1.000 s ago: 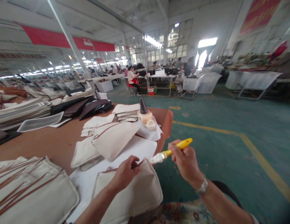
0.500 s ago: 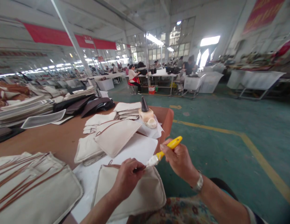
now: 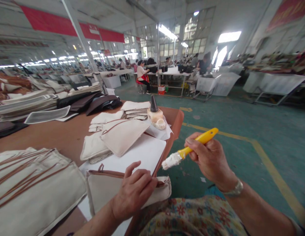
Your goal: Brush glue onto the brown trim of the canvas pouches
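Observation:
A cream canvas pouch (image 3: 103,188) with brown trim lies on white paper (image 3: 142,154) at the near edge of the table. My left hand (image 3: 134,191) presses on its right end, fingers curled over the brown top edge. To the right, off the table edge, my right hand (image 3: 210,157) grips a yellow-handled brush (image 3: 189,149). Its white, glue-coated bristles point left and hang in the air just above and right of the pouch's corner.
More cream pouches (image 3: 118,134) lie stacked mid-table, another pile (image 3: 31,183) at the near left. A glue bottle (image 3: 154,114) with a black cap stands at the far corner of the brown table (image 3: 54,134). Dark panels lie at the back left. Other workers sit at distant tables.
The brush has lifted off the pouch's top edge and moved right, away from the table. My left hand has slid down flatter over the pouch, which now lies nearer to me.

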Demonstrator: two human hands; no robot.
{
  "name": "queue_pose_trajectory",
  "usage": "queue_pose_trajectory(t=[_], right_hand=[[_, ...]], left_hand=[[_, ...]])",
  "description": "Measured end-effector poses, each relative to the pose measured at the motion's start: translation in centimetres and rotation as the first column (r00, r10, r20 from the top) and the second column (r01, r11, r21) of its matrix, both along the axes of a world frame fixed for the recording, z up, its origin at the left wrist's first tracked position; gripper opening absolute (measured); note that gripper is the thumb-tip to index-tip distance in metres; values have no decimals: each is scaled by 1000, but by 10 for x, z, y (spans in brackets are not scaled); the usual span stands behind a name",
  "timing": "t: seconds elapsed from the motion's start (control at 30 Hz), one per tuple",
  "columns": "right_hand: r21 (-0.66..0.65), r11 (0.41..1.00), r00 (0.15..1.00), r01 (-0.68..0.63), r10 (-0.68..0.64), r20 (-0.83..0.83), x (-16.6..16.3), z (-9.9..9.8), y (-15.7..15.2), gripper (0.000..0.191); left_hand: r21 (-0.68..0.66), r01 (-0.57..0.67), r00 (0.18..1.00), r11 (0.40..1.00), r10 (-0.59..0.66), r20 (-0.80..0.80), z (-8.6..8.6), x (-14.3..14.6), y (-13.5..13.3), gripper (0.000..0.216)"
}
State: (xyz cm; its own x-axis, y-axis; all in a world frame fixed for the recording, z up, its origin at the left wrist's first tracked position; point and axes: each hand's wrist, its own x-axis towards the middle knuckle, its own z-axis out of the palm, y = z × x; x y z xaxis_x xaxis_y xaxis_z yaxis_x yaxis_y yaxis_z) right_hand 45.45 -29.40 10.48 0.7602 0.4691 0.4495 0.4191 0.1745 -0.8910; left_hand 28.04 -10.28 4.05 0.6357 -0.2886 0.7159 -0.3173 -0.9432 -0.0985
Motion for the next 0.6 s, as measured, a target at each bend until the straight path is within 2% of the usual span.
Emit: queue_pose_trajectory(t=[0.1, 0.2, 0.27, 0.4, 0.47, 0.53, 0.6], right_hand=[[-109, 991, 992, -74, 85, 93, -18, 5, -1, 30], [-245, 950, 950, -191, 242, 198, -29, 10, -8, 29], [-312, 927, 918, -210, 296, 262, -31, 15, -13, 30], [-227, 970, 927, -84, 160, 339, -35, 19, -17, 27], [-232, 963, 925, -138, 209, 316, -39, 17, -15, 27], [-295, 926, 910, -238, 318, 264, -43, 14, -18, 29], [-272, 937, 934, -221, 283, 217, -43, 12, -27, 31]], left_hand=[[59, 21, 1000, 998, -22, 17, 4, -6, -3, 14], [75, 23, 999, 997, -24, 23, 6, -9, -4, 17], [70, 24, 999, 997, -26, 23, 6, -10, -4, 19], [59, 6, 999, 998, -8, 34, 6, -10, -4, 18], [49, -23, 999, 999, 21, 39, 6, -10, -4, 15], [34, -51, 998, 998, 50, 39, 5, -12, -4, 13], [16, -78, 995, 997, 77, 57, 4, -17, -2, 13]])
